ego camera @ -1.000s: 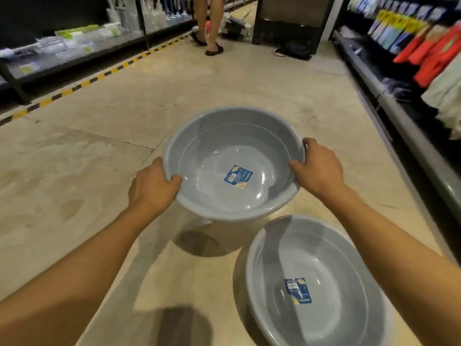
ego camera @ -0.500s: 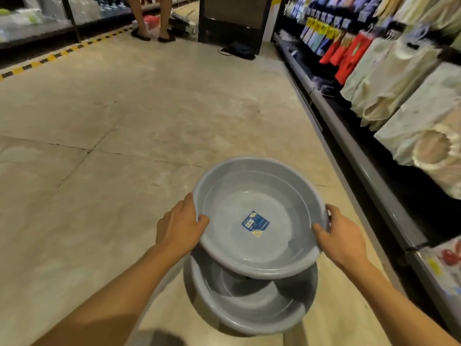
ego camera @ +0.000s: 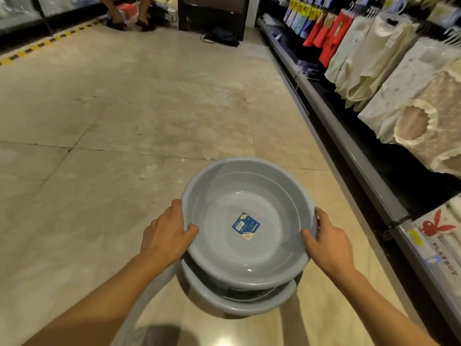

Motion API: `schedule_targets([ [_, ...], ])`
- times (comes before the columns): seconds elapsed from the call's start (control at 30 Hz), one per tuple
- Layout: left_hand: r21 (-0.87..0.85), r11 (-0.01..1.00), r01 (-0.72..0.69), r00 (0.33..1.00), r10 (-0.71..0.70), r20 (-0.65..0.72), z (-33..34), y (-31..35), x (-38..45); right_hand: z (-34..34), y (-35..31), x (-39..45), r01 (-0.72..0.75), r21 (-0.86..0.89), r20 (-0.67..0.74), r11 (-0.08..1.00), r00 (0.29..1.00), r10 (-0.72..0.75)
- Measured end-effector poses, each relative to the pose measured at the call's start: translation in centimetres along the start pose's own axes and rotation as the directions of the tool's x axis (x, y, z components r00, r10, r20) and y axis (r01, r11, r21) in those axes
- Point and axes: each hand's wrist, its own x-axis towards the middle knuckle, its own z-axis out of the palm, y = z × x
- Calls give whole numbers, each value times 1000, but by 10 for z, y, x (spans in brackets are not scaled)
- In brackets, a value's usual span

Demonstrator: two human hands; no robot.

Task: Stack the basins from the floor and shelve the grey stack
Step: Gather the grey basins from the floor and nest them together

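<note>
Round grey plastic basin (ego camera: 247, 221) over lower grey plastic basin (ego camera: 239, 302), not fully nested. Left hand (ego camera: 166, 236) and right hand (ego camera: 326, 242) clamp opposite rims. Likely light, stiff, smooth; rim grip suits.

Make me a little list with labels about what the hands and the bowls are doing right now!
top basin: round grey plastic basin, blue sticker inside, held over another
bottom basin: second grey plastic basin, on the beige tiled floor, only its near rim showing
left hand: gripping the top basin's left rim
right hand: gripping its right rim
nested fully: cannot tell
nearby: shelf of hanging clothes on the right
</note>
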Motion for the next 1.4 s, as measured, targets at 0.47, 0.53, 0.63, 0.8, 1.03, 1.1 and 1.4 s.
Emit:
schedule_targets([
  [0.47, 46, 999, -9, 977, -1, 215, 30, -16, -15, 37, 18, -21, -3, -80, 131, 997, 991, 13],
  [0.53, 42, 998, -36, 971, 25, 237, 33, -16, -16, 43, 19, -24, 3, -74, 149, 997, 989, 8],
  [0.63, -9, 1000, 6, 974, -3, 228, 35, -15, -13, 49, 24, -28, 14, -53, 172, 999, 985, -4],
  [0.8, -38, 998, 48, 967, -37, 251, 38, -16, -12, 55, 30, -27, -31, 10, 229, 999, 973, 28],
  [1.03, 20, 996, 81, 942, -83, 327, 43, -24, -15, 62, 36, -24, -66, 129, 304, 990, 952, 24],
  [1.1, -4, 996, 86, 941, -80, 329, 45, -23, -15, 65, 36, -24, -59, 149, 297, 987, 955, 13],
  [1.4, -182, 971, 153, 964, -107, 242, 39, -28, -11, 60, 23, -6, -1, 178, 265, 984, 963, -47],
])
